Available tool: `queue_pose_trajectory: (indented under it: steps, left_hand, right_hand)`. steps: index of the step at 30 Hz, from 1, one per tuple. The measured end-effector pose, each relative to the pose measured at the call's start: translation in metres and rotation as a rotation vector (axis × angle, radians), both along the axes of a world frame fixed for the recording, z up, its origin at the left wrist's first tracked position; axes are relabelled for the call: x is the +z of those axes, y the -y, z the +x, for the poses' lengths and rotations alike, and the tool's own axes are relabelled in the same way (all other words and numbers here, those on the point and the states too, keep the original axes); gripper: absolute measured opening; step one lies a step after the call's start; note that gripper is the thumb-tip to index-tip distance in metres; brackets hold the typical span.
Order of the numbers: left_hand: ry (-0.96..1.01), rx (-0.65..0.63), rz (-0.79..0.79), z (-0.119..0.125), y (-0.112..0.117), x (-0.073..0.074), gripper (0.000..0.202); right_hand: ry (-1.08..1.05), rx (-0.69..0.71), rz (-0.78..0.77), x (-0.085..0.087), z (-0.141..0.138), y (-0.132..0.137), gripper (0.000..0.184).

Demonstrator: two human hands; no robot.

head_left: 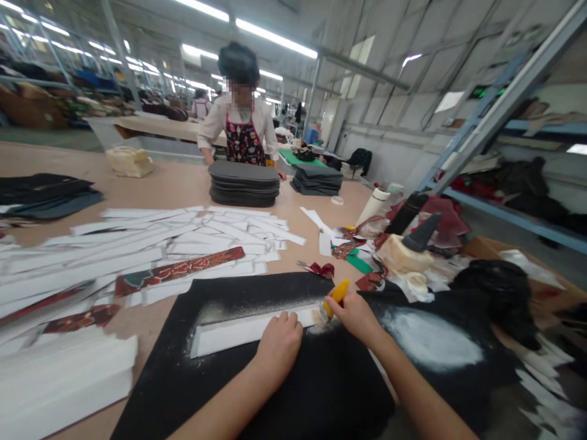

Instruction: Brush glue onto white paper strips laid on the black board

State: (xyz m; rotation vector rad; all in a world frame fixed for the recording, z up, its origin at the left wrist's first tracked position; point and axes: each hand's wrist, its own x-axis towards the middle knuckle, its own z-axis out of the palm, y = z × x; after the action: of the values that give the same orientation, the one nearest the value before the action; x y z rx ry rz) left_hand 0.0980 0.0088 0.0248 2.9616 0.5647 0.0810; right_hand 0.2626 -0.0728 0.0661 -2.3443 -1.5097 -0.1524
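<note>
My left hand [279,342] presses down with curled fingers on a white strip [229,333] that lies on a black mat [275,379]. My right hand [355,313] is closed round a yellow-handled brush [337,294], whose tip touches the strip's right end. White powder or glue residue rings the strip on the mat. A patterned red strip [178,270] lies just beyond the mat among several white strips [137,250].
A stack of white strips [59,379] sits at the near left. Dark grey stacks [244,182] stand at the far edge, where another person [241,116] works. Scissors [316,267], a white bottle [372,205], fabric scraps and black cloth crowd the right.
</note>
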Motion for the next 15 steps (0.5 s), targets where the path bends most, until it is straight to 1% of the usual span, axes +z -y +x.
queue_pose_trajectory:
  steps: [2,3,6,7,9,11,14,15]
  left_hand:
    - [-0.052,-0.007,0.004,0.004,0.000,0.000,0.022]
    - [-0.067,-0.011,0.007,0.004,0.000,0.000,0.022]
    - [-0.097,-0.008,0.022,0.003,0.002,0.003,0.023]
    - [-0.107,-0.009,0.026,0.002,0.002,0.004,0.023]
    - [-0.129,-0.015,0.032,0.002,0.004,0.005,0.024]
    - [-0.142,-0.018,0.042,0.001,0.006,0.005,0.025]
    - [-0.144,-0.008,0.062,0.001,0.007,0.003,0.025]
    - [-0.140,-0.005,0.068,0.001,0.007,0.003,0.025]
  right_hand:
    - [0.148,-0.078,-0.023,-0.002,0.004,0.003,0.027]
    - [0.166,-0.063,-0.022,-0.002,0.005,0.003,0.028]
    - [0.079,0.030,-0.055,-0.001,0.003,-0.003,0.026]
    - [0.070,0.035,-0.069,0.000,0.002,-0.007,0.025]
    - [0.087,-0.022,-0.069,0.002,0.001,-0.013,0.028]
    - [0.061,-0.065,-0.100,0.004,0.001,-0.015,0.032]
    - [-0.015,-0.109,-0.203,0.008,0.000,-0.009,0.033]
    - [-0.018,-0.139,-0.208,0.009,0.000,-0.004,0.034]
